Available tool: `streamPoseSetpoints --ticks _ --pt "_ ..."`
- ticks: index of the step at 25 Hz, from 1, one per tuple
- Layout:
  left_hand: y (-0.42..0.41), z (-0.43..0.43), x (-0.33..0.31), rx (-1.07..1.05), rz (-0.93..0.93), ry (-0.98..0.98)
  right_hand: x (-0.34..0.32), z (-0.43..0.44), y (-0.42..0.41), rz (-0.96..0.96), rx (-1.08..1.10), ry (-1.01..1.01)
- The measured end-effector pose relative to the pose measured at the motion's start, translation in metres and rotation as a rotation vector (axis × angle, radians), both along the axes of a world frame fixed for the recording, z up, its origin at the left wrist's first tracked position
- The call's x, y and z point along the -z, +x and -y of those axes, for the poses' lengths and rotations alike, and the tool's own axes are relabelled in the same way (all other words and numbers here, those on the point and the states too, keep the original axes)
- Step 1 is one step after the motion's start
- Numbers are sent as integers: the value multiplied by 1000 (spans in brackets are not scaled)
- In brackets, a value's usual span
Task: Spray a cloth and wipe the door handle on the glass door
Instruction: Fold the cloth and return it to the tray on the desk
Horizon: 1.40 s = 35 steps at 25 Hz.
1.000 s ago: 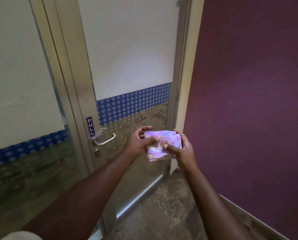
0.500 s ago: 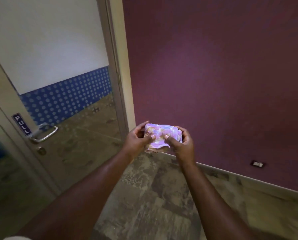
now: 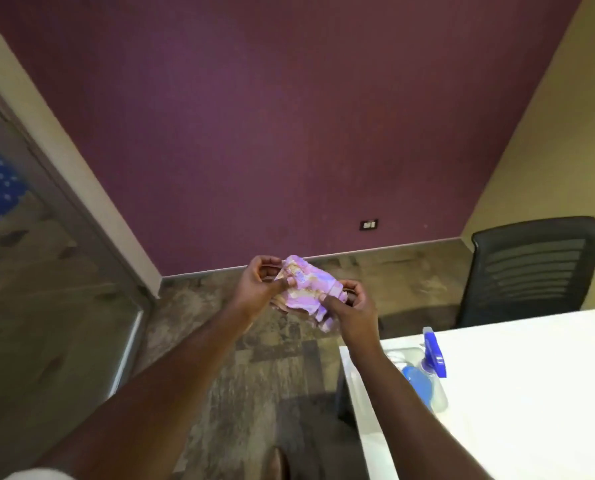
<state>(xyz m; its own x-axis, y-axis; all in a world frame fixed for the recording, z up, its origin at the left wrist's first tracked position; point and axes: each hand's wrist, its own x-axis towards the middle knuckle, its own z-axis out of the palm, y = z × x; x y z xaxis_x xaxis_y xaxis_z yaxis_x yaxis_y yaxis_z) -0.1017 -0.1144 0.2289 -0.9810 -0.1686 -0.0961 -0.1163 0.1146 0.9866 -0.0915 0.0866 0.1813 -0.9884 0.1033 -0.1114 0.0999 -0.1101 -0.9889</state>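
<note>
A crumpled pink and purple cloth (image 3: 309, 287) is held in front of me, above the floor, by both hands. My left hand (image 3: 258, 289) pinches its left end and my right hand (image 3: 351, 308) grips its right end. A clear spray bottle (image 3: 424, 375) with blue liquid and a blue trigger head stands on the white table (image 3: 517, 393) at the lower right, just right of my right forearm. The glass door (image 3: 29, 278) shows only at the left edge; its handle is out of view.
A maroon wall (image 3: 272, 133) fills the view ahead, with a small socket plate (image 3: 368, 224) low on it. A black office chair (image 3: 528, 271) stands behind the table at the right. The patterned floor (image 3: 254, 358) lies below my arms.
My view has swung right, away from the door: the handle and PULL sign have left the frame, and the table, spray bottle and chair have come in. Both hands still hold the cloth.
</note>
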Motion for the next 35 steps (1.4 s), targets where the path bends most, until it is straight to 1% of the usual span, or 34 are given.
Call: streamPoseSetpoints --ticks 3,10,13,19,21,24,26,29,35 --pt "-9 -53 30 134 70 -57 31 -48 27 70 155 84" --pt "-22 -133 103 380 177 -190 97 -101 70 300 315 253" --pt "-27 -149 136 455 208 -284 121 -104 83 374 314 311" --pt "-28 -163 200 520 277 -401 160 -103 93 530 292 476" --pt "-28 -164 212 537 303 -427 171 -105 93 583 261 561" --pt "-32 -163 223 568 314 -497 184 -106 90 647 190 742" --pt "-36 -162 226 607 296 -586 190 -105 87 660 151 841" --pt "-41 -166 229 661 214 -774 197 -106 79 680 64 955" --pt "-42 -171 240 851 -115 -1221 210 -108 75 700 -50 1104"
